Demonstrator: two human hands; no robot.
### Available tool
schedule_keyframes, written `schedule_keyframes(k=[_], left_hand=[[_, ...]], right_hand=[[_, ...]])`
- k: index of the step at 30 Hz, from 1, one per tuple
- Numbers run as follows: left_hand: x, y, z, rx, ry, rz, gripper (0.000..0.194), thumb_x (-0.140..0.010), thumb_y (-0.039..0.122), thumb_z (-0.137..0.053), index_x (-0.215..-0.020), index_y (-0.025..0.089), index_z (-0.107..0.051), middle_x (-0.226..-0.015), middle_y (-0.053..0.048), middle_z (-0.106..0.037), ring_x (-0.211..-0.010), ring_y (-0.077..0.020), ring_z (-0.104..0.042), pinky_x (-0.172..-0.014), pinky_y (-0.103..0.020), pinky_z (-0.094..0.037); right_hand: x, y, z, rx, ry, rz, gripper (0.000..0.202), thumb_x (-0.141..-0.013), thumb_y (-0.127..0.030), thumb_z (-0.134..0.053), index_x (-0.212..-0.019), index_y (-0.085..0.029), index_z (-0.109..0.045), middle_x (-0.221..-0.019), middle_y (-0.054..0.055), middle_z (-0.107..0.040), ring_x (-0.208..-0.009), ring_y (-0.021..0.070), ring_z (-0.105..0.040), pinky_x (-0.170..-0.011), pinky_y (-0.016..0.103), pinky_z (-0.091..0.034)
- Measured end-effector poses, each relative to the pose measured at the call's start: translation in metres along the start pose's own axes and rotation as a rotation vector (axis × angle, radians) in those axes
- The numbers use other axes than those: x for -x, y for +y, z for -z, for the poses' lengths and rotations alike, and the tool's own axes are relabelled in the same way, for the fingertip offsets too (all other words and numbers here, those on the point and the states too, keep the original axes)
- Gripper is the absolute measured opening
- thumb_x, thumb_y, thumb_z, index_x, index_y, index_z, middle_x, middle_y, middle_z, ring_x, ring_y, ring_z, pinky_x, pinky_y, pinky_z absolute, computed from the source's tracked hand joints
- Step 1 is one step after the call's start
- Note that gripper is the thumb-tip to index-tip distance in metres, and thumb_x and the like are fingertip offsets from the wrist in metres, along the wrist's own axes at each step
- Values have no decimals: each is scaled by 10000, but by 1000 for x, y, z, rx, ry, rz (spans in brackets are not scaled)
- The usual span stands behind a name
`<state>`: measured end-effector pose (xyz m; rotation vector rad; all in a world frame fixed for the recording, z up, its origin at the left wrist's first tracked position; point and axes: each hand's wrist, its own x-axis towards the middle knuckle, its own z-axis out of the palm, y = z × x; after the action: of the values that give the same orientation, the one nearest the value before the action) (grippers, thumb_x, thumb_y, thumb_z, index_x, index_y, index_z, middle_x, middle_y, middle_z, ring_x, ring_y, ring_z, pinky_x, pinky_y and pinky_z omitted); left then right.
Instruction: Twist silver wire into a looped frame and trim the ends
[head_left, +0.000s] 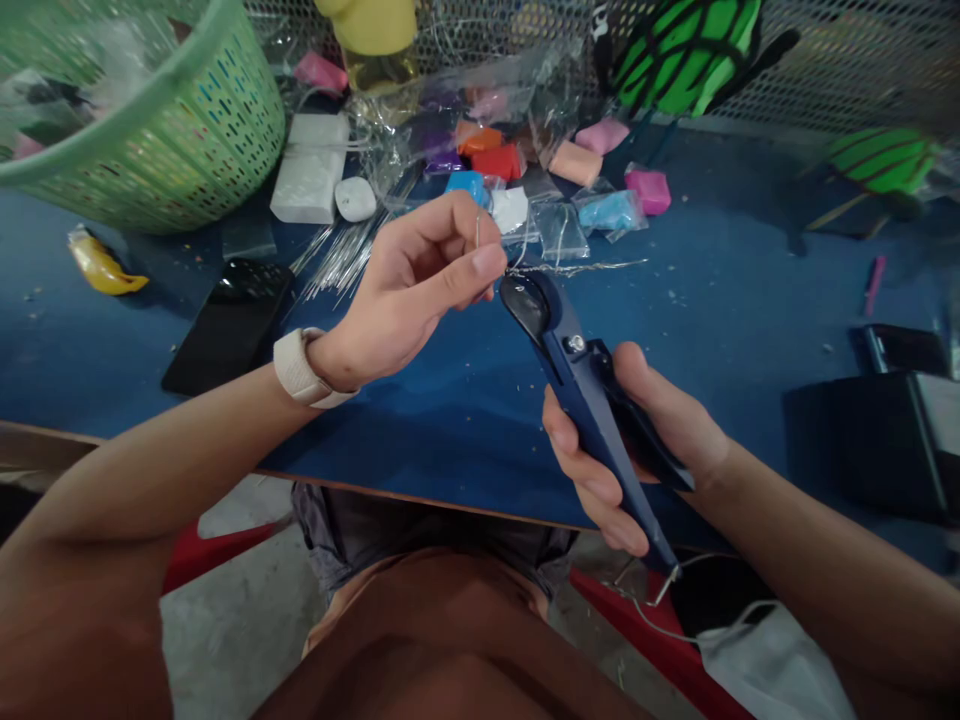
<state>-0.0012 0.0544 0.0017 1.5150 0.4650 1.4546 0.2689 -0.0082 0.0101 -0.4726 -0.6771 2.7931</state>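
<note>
My left hand is closed in a pinch on a thin silvery wire. A twisted length of this wire sticks out to the right, past the fingertips, with thin ends rising above it. My right hand wraps round the handles of dark blue pruning shears. Their black rounded head points up and left, right beside the left fingertips and touching or nearly touching the wire. Whether the wire lies between the blades cannot be seen. Below the right hand, a wire loop shows at the handle ends.
Loose straight wires lie left of my left hand, near a black phone. Behind are wrapped clay blocks, a white box and a green basket. A dark box stands at right; green leaf-like pieces stand at the back.
</note>
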Motion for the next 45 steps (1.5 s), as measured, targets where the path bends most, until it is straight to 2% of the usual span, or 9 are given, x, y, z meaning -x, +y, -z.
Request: schedule_keyframes(k=[4, 14, 18, 22, 31, 35, 41, 45], left_hand=[[-1, 0, 0, 31, -9, 3, 293, -1099, 454, -892, -940, 244, -764, -817, 32, -588, -665, -61, -554, -690, -218, -580], [-2, 0, 0, -37, -26, -43, 311, -1141, 468, -833, -940, 247, -744, -797, 26, -548, -655, -66, -565, -650, -227, -539], [-1, -1, -1, -68, 10, -37, 353, -1117, 497, -858, -914, 245, -716, -807, 22, -579, -654, -79, -589, -618, -240, -515], [0, -3, -1, -69, 13, -37, 386, -1091, 504, -890, -888, 241, -693, -823, 16, -605, -638, -72, -528, -598, -243, -474], [2, -2, 2, -125, 21, -35, 351, -1113, 503, -858, -920, 253, -703, -833, 13, -612, -629, -82, -512, -606, -265, -465], [1, -2, 3, -88, -25, -56, 315, -1129, 448, -837, -931, 242, -704, -828, 11, -602, -624, -84, -464, -607, -282, -413], [-1, 1, -1, -92, 7, -41, 322, -1096, 460, -857, -885, 265, -711, -782, 0, -574, -598, -118, -449, -585, -336, -382], [-2, -1, -1, -88, -9, -90, 300, -1102, 453, -839, -902, 267, -716, -776, -1, -564, -598, -114, -423, -566, -321, -357]], right_hand=[[-1, -1, 0, 7, 28, -6, 733, -1138, -879, -529, -1039, -176, -711, -705, -16, -696, -487, 166, -719, -495, 260, -640], [-1, -4, -1, -3, 69, -34, 730, -1122, -889, -553, -986, -183, -685, -663, -16, -686, -436, 158, -680, -440, 251, -619], [-1, -3, 0, -28, 59, -3, 728, -1156, -860, -501, -1017, -175, -706, -693, -3, -702, -459, 173, -708, -451, 269, -630], [-4, -2, -1, -11, 51, 1, 757, -1177, -851, -431, -1054, -163, -721, -739, 19, -731, -507, 202, -752, -491, 312, -663], [-3, -1, -5, -13, 59, -15, 814, -1170, -893, -337, -1010, -177, -690, -685, -4, -682, -464, 178, -696, -468, 289, -622], [-3, -1, -2, 6, 54, 8, 773, -1177, -873, -385, -1015, -179, -684, -685, -14, -676, -441, 162, -674, -451, 270, -603], [-4, -2, -3, 17, 69, -8, 717, -1106, -894, -582, -994, -193, -684, -639, -39, -646, -377, 145, -602, -369, 249, -550], [-4, -4, -2, 65, 105, -1, 692, -1109, -870, -609, -940, -201, -657, -621, -40, -644, -350, 146, -577, -342, 254, -528]])
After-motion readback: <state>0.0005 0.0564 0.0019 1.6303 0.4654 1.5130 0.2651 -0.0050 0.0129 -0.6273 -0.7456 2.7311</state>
